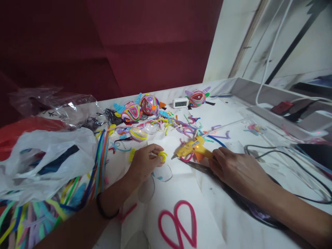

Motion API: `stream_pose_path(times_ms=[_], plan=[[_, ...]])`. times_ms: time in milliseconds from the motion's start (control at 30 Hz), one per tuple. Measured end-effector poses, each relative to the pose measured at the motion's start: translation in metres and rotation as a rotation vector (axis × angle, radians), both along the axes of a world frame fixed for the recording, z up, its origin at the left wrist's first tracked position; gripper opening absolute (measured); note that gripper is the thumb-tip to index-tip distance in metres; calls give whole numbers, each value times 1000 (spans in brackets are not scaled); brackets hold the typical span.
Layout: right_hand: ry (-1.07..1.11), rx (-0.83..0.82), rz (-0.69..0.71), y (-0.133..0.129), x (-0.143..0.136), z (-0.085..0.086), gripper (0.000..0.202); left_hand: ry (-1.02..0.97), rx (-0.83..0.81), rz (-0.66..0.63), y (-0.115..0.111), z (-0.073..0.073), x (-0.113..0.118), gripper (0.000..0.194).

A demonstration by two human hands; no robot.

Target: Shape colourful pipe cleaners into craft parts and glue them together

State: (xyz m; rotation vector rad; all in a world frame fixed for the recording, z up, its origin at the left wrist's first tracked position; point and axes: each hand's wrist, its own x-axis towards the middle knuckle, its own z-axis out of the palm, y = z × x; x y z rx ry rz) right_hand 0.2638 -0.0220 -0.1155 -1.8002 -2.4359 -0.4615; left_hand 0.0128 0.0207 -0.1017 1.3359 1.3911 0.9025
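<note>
Between the fingertips of my left hand (146,159) is a small looped piece of yellow pipe cleaner (163,156). My right hand (229,166) grips the handle of a yellow glue gun (190,148). Its nozzle points left toward the yellow loop, a short gap away. An orange light glows on the gun's body, and a clear glue stick (228,125) seems to run out of its rear. Under both hands lies white paper (186,188), with a pink pipe cleaner shape of two loops (178,223) near the front.
Several colourful wrapped figures (131,112) stand at the back beside a small digital clock (180,102). Pipe cleaner scraps (181,126) litter the middle. Plastic bags (49,152) and bundled pipe cleaners (33,221) fill the left. A black cable (293,152) loops at right, near a power strip (293,122).
</note>
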Motion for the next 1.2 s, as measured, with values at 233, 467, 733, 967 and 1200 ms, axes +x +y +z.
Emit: stream_pose_path(times_ms=[233,467,733,967,1200], plan=[[4,5,3,1,0,-2,25,49,38,-34,1,-6,-1,14],[-2,16,8,-1,1,0,24,140,62,-66,5,-10,-2,14],[17,53,21,-1,2,-2,27,205,80,-64,7,-10,3,14],[74,57,4,1,5,-7,30,208,73,-62,6,-11,4,13],[123,22,-26,1,5,-4,34,227,87,-95,7,-15,2,13]])
